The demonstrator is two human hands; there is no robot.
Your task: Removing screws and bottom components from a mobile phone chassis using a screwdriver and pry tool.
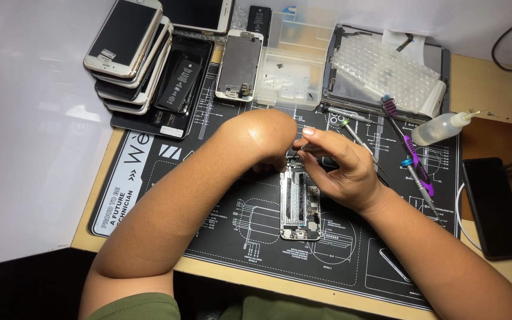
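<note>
While I look from the left, a stack of phones [128,53] stands at the black work mat's [149,178] far corner on the table [99,228]. My left hand [268,139] bends down over the opened phone [299,201] at mid-mat; I cannot tell its grip. My right hand [342,166] pinches a thin tool [306,148] at the phone's top edge. Screwdrivers [413,172] lie further right.

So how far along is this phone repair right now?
Done: the opened phone lies on the black repair mat with its screen off and insides exposed. In hand: the right hand pinches a slim tool at the phone's top end, while the left hand steadies it there. Left: the phone is not closed up; screwdrivers lie beside it.
</note>
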